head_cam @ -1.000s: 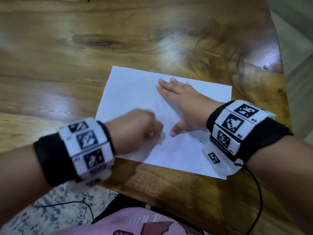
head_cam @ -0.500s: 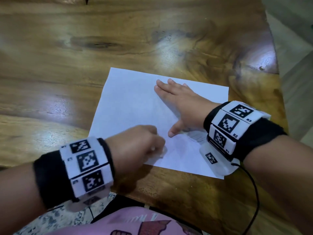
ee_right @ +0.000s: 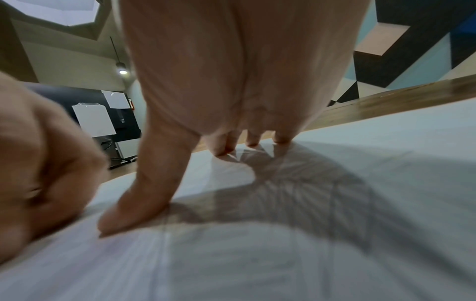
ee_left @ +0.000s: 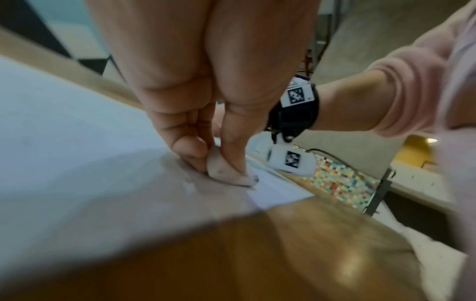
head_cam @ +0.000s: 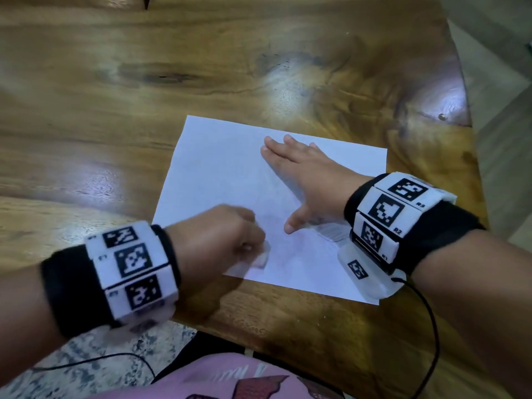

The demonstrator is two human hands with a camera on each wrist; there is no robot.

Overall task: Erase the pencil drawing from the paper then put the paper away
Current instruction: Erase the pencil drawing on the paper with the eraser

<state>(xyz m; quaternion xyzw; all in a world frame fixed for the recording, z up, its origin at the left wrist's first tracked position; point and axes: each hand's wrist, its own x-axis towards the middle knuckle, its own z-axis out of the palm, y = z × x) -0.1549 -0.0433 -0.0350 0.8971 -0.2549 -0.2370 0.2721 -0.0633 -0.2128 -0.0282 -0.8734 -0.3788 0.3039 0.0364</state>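
Observation:
A white sheet of paper (head_cam: pixel 230 174) lies on the wooden table (head_cam: pixel 144 67) near its front edge. My left hand (head_cam: pixel 227 240) pinches a small whitish eraser (head_cam: pixel 262 256) and holds it against the paper's lower left part; the eraser (ee_left: pixel 226 173) shows smudged between thumb and fingers on the paper (ee_left: pixel 64 142). My right hand (head_cam: pixel 302 174) lies flat on the sheet with straight fingers and the thumb spread, pressing it down. Faint pencil shading (head_cam: pixel 331 231) shows under the right wrist. In the right wrist view the fingers (ee_right: pixel 226 142) and thumb touch the paper (ee_right: pixel 386 163).
The table's front edge (head_cam: pixel 288 338) runs just below the paper, and its right edge (head_cam: pixel 472 133) lies close to the sheet. A black cable (head_cam: pixel 431 326) hangs from the right wristband. Speckled floor (head_cam: pixel 86 355) and pink clothing (head_cam: pixel 230 378) lie below.
The left hand with the eraser has slid back and forth over the paper's lower left part. The right hand stays flat on the sheet.

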